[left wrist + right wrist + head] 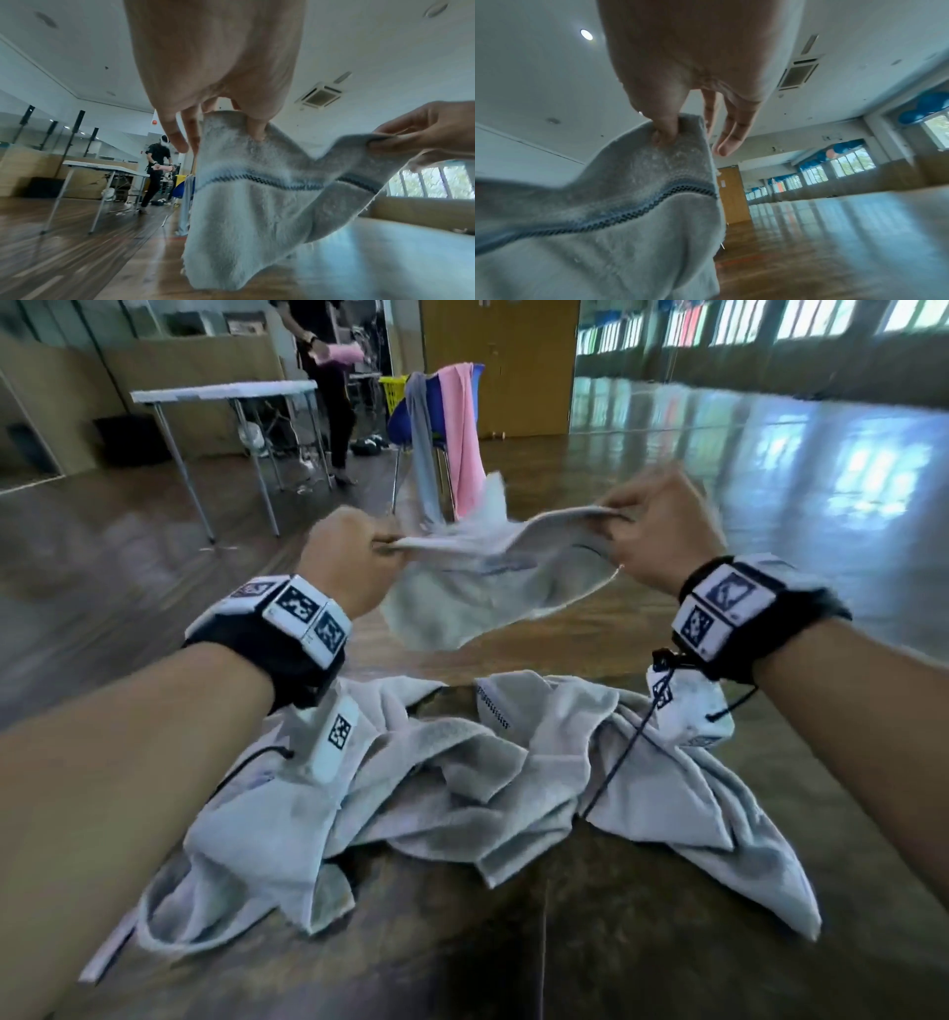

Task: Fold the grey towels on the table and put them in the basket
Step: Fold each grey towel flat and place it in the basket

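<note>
- Towels (462, 793) heaped loose on the worktop (513, 942), lower frame.
- Left hand (349, 557) and right hand (662, 531) each pinch a top corner of one towel (482, 588), held up at centre.
- Chair (405, 421) beyond, top centre.

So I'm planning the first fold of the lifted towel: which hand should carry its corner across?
Probably the right hand: like the left hand, it pinches a corner of the grey towel, but holds its end higher, so it could swing over.

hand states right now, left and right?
Left hand: closed, pinching one top corner of the grey towel, held in the air.
Right hand: closed, pinching the other top corner of the same towel.
</note>
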A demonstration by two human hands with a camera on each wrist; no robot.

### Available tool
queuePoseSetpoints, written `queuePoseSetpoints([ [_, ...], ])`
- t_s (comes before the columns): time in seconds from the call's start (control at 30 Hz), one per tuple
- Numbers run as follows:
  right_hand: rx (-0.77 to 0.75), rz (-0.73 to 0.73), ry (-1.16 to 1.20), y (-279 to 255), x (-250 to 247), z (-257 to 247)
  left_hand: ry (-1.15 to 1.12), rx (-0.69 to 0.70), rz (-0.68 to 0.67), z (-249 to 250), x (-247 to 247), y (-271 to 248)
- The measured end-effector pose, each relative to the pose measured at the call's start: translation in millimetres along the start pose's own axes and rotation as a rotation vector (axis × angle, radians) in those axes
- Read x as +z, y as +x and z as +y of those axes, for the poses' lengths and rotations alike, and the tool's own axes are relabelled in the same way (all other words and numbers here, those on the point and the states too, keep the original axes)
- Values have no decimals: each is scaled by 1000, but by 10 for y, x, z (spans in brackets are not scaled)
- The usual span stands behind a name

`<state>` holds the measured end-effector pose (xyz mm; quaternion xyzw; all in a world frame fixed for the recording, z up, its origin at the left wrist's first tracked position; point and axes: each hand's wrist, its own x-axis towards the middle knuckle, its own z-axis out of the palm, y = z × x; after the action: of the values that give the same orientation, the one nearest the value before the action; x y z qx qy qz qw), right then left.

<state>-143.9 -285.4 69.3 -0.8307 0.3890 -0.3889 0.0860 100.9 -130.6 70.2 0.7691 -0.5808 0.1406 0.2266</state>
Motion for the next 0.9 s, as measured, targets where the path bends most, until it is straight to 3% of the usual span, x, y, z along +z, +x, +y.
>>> queuePoseSetpoints([
  [0.13, 130, -21, 88, 27, 122, 273, 18, -136, -42, -127, 173, -60],
  [0.27, 215, 84, 31, -67, 240, 368, -351, -291, -84, -45, 366, -102],
  [0.4, 293, 22, 153, -17, 211, 511, -590, -325, -148, 26, 487, -73],
  [0.47, 240, 0, 235, -10, 163, 551, -653, -273, -46, 55, 488, -68],
  [0.53, 134, 18, 267, -64, 120, 543, -498, -186, 116, 89, 453, -136],
  [0.6, 62, 46, 278, -206, 96, 552, -415, -133, 146, 126, 409, -251],
  [0.63, 49, 22, 269, -306, 91, 567, -354, -140, 85, 135, 402, -319],
  [0.73, 60, -218, 102, -747, 46, 627, -140, -195, -282, 113, 448, -596],
  [0.8, 97, -321, 1, -1104, -31, 657, -202, -163, -360, 110, 407, -856],
  [0.9, 157, -305, 0, -1589, -197, 613, -250, -108, -381, 147, 333, -1222],
])
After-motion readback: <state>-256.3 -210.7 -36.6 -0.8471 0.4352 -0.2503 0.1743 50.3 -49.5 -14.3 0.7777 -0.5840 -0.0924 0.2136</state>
